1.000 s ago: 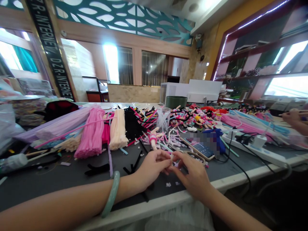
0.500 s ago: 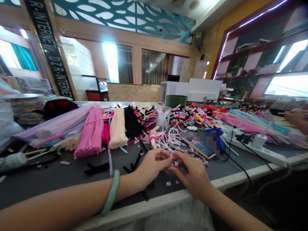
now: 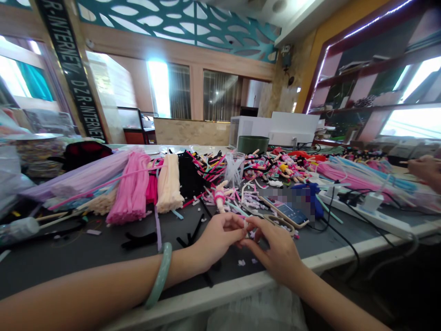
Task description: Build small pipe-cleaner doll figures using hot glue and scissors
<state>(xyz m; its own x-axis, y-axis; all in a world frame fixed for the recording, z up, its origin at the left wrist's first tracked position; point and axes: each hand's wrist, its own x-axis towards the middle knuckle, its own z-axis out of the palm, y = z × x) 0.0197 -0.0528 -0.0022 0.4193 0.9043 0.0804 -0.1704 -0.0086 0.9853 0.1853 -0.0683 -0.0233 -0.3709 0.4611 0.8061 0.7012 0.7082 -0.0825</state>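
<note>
L hand (image 3: 214, 240) (9 o'clock) & R hand (image 3: 277, 243) (3) pinched near-closed on pale pc (image 3: 245, 224), prob. light/soft: grip by ends.

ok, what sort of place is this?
Probably a craft workshop: bundled fuzzy stems, a heap of small doll-like figures and scattered scraps on one worktable.

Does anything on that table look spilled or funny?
Yes, a bit. Tiny pale scraps lie loose on the dark tabletop, near the left hand and right hand, and black strips are strewn further left. They look messy compared with the neat pink bundle. I can't see anything broken.
</note>
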